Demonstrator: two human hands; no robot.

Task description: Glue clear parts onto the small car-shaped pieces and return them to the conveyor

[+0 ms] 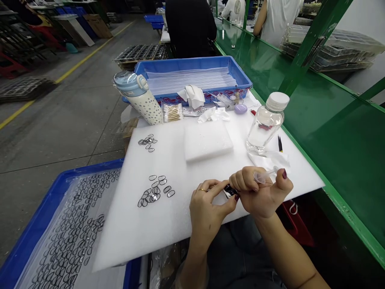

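Note:
Between finger and thumb, my left hand [209, 210] pinches a small dark, glossy part [230, 191], partly covered by the fingers. My right hand [260, 192] is closed around a small clear plastic syringe [264, 175], thumb raised near its plunger end. The right fingers meet the dark part, so the syringe's tip is hidden. Both hands are just above the near edge of a white foam board [168, 237]. Left of them on the board lies a group of thin black oval rings [155, 192], with a smaller group of rings [147, 141] farther back.
A white foam block [207, 140] sits mid-board. A clear bottle [264, 124], black tweezers [280, 143] and tissue stand right. Behind are a tilted spotted tumbler [141, 100], cotton swabs [172, 112] and a blue bin [192, 62]. A ring-filled tray [60, 176] lies lower left.

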